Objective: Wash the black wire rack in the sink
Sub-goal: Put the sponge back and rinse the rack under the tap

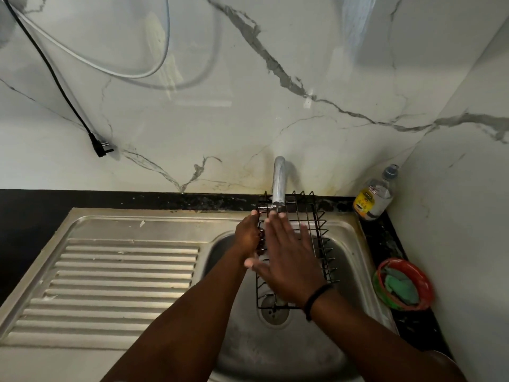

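The black wire rack (316,230) stands tilted over the steel sink (349,260), its far end under the tap (278,183). My left hand (248,234) grips the rack's left edge, fingers curled round the wire. My right hand (289,260) lies flat on the rack's grid with straight, spread fingers, and a black band is on that wrist. The rack's near end hangs above the drain (274,314). Much of the grid is hidden under my right hand.
A ribbed steel draining board (115,279) lies left of the basin. A clear bottle with a yellow label (376,195) stands at the back right corner. A red and green bowl holding a green scrubber (402,285) sits on the dark counter. A black plug (100,147) dangles on the marble wall.
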